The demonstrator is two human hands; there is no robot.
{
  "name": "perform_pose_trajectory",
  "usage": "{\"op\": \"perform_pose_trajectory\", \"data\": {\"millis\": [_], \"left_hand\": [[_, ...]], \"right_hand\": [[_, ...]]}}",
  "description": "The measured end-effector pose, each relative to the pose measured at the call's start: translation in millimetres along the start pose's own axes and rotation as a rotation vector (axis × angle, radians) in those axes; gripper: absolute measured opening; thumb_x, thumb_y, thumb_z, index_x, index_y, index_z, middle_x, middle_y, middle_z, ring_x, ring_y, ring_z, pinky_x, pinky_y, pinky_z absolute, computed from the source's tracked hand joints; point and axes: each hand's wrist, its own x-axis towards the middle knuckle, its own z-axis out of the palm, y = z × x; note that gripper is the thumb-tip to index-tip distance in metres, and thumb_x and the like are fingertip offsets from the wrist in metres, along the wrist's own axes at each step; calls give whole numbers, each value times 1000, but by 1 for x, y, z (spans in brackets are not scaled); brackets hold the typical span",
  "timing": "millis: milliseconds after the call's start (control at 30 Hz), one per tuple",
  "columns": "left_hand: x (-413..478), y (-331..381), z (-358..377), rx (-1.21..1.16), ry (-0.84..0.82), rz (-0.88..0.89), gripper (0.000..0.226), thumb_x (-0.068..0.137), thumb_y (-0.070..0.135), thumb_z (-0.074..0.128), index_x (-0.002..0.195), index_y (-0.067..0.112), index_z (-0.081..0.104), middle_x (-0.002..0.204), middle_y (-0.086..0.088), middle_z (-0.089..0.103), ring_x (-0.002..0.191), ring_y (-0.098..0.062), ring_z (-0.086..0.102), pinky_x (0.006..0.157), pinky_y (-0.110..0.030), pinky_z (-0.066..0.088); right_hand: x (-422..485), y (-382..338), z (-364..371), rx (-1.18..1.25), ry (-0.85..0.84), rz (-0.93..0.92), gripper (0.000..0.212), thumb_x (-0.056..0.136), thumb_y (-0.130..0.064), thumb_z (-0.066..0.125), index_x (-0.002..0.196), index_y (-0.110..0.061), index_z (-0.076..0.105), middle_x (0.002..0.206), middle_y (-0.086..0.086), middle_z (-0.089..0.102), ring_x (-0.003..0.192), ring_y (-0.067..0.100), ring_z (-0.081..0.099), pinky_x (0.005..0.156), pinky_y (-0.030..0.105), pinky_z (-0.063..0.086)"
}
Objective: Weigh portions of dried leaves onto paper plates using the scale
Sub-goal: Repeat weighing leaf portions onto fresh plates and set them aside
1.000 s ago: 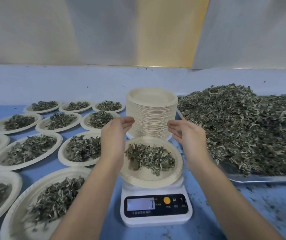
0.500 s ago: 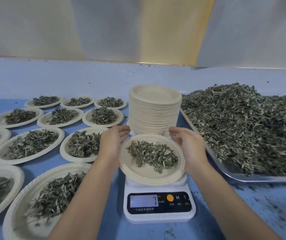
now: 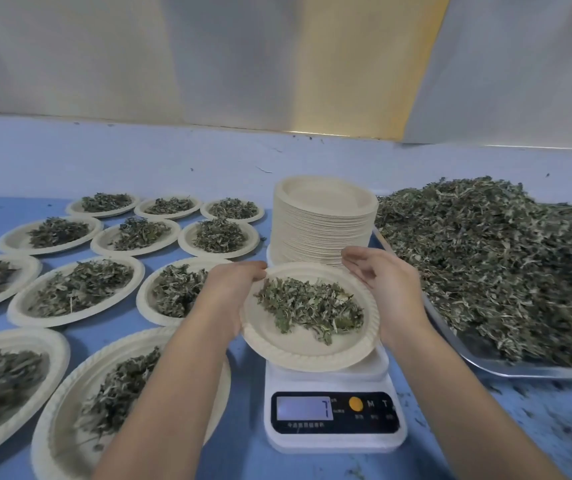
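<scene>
Head view: scale (image 3: 334,422) partly behind plate (image 3: 300,356)

Even, soft light; faint shadows; edges bowed; near corners smeared with blur.

1. The paper plate (image 3: 312,356) over the scale is cream pressed paper, matt, with a fluted, ridged rim. The stack of plates (image 3: 322,233) behind it looks like the same stock.
2. The dried leaves (image 3: 308,306) on it are dull grey-green, crinkled and rough (no sheen anywhere), as is the heap (image 3: 492,265).
3. The scale (image 3: 333,443) is smooth white plastic with a faint gloss, and its black front panel (image 3: 374,422) is shinier.
4. The tray (image 3: 526,371) is bright, smooth metal.
5. The table (image 3: 250,420) is matt blue, scuffed paler at the right.
</scene>
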Motion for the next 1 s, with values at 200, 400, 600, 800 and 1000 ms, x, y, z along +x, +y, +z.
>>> {"op": "perform_pose_trajectory", "data": {"millis": [200,400,600,800,1000], "left_hand": [[1,21,-36,-14,2,14,28,93,0,47,113,8,65,114,-20,64,95,-34,64,78,-43,53],[9,49,-93,-78,197,84,27,91,1,50,105,15,69,134,-17,54,123,-39,49,102,-57,38],[12,64,-151,-219,426,114,21,88,4,55,99,16,68,125,-16,59,109,-37,58,94,-52,47],[8,67,-196,4,718,375,19,89,17,57,103,9,66,86,-8,62,84,-27,58,77,-36,47],[-12,83,-207,298,868,636,29,92,19,47,115,17,63,112,4,65,100,-16,58,82,-27,42]], "right_hand": [[-7,-4,38,-7,-46,28,34,81,10,45,91,-8,72,98,8,72,96,19,68,88,32,54],[-12,-3,83,-195,-202,44,22,87,-1,55,73,-15,67,74,5,64,63,15,61,49,23,51],[-22,9,134,-130,-400,291,7,87,-3,66,80,-2,64,60,3,70,52,9,66,48,19,53],[-30,26,195,-162,-435,385,5,85,1,66,82,-1,63,70,7,66,52,12,62,47,19,54],[-55,52,274,-199,-549,422,13,81,7,65,71,2,59,57,9,58,39,12,55,41,22,51]]}}
